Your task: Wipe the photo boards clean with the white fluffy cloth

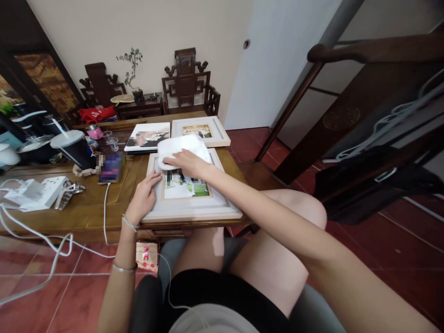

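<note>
A white picture frame [194, 210] holding a photo lies flat on the wooden table [86, 208], near its front edge. My right hand [185, 163] lies flat on a white cloth [180, 145], fingers stretched, pressing it onto the frame's upper part. My left hand [144, 196] rests on the frame's left border with its fingers extended along the edge, holding nothing.
Behind lie a second white frame [201, 130] and a photo board [147, 137]. To the left stand a dark cup with lid and straw [74, 148], a phone on a cable [109, 169], a white power strip [38, 192] and small glasses [111, 141]. Carved chairs [187, 83] line the wall.
</note>
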The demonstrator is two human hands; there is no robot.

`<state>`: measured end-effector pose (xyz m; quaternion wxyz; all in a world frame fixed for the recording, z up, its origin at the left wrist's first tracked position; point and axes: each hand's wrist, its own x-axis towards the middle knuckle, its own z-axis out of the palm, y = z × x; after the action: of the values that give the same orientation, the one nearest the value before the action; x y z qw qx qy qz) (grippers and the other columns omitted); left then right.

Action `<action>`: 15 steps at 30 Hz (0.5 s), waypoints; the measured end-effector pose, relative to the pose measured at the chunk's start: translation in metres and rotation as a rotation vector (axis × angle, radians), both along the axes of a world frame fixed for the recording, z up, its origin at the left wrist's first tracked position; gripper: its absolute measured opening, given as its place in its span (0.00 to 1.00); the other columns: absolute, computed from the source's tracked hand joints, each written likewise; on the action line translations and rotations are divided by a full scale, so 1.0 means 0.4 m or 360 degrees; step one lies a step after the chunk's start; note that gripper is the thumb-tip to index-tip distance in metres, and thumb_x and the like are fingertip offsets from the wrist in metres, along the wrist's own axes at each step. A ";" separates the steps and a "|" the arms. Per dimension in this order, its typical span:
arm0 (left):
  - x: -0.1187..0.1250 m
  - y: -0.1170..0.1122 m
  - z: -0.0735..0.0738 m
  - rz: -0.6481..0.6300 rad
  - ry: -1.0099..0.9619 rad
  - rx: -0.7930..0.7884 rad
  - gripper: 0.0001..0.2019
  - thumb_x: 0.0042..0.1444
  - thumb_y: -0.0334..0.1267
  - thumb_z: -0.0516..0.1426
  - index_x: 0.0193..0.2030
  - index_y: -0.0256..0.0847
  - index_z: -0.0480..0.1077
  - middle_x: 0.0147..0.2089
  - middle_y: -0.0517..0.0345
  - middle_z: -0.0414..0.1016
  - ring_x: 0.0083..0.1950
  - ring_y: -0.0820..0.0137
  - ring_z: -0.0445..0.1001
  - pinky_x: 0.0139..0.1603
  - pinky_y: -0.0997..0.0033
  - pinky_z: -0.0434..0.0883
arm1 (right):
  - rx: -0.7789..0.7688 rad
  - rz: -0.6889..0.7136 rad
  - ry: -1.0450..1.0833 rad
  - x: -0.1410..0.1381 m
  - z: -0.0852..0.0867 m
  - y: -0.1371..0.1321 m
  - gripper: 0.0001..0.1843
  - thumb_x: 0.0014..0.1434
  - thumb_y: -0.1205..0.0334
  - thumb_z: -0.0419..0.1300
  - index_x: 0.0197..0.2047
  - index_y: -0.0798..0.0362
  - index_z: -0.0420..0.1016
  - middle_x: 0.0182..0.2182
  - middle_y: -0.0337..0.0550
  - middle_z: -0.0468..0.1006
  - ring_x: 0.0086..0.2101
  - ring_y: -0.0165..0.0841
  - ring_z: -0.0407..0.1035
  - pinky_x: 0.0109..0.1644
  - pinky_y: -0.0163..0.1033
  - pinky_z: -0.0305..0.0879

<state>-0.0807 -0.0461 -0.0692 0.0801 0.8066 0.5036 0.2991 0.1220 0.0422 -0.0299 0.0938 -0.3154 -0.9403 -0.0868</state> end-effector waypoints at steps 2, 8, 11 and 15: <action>0.000 -0.001 0.000 -0.0008 -0.0014 -0.0001 0.25 0.53 0.24 0.45 0.56 0.35 0.70 0.61 0.48 0.70 0.68 0.63 0.61 0.69 0.56 0.57 | -0.0025 -0.0078 -0.0012 0.055 0.009 -0.007 0.32 0.50 0.84 0.49 0.56 0.52 0.66 0.38 0.50 0.78 0.37 0.42 0.71 0.41 0.42 0.55; 0.003 -0.004 0.000 -0.0036 -0.0060 0.0024 0.24 0.52 0.23 0.45 0.52 0.36 0.73 0.57 0.49 0.74 0.66 0.64 0.64 0.68 0.57 0.59 | -0.0064 -0.0287 -0.0063 0.218 0.026 -0.049 0.31 0.46 0.83 0.48 0.52 0.54 0.68 0.31 0.48 0.76 0.31 0.41 0.67 0.40 0.43 0.55; 0.003 -0.002 -0.003 -0.0040 -0.0067 0.0050 0.24 0.51 0.23 0.45 0.51 0.35 0.74 0.56 0.48 0.75 0.64 0.62 0.66 0.67 0.56 0.60 | -0.0088 -0.0254 -0.0068 0.242 0.028 -0.119 0.31 0.44 0.83 0.48 0.52 0.56 0.67 0.31 0.47 0.74 0.32 0.40 0.66 0.43 0.43 0.56; 0.005 0.001 -0.008 -0.0016 -0.0048 0.0076 0.25 0.51 0.23 0.46 0.53 0.32 0.72 0.60 0.45 0.71 0.65 0.60 0.65 0.68 0.54 0.59 | -0.0179 -0.0156 -0.0058 0.249 0.039 -0.233 0.30 0.43 0.81 0.48 0.50 0.55 0.67 0.30 0.46 0.72 0.32 0.39 0.65 0.40 0.40 0.57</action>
<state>-0.0787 -0.0456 -0.0725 0.0698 0.8063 0.4908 0.3227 0.2215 -0.0512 -0.0143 0.0546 -0.3641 -0.9287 -0.0441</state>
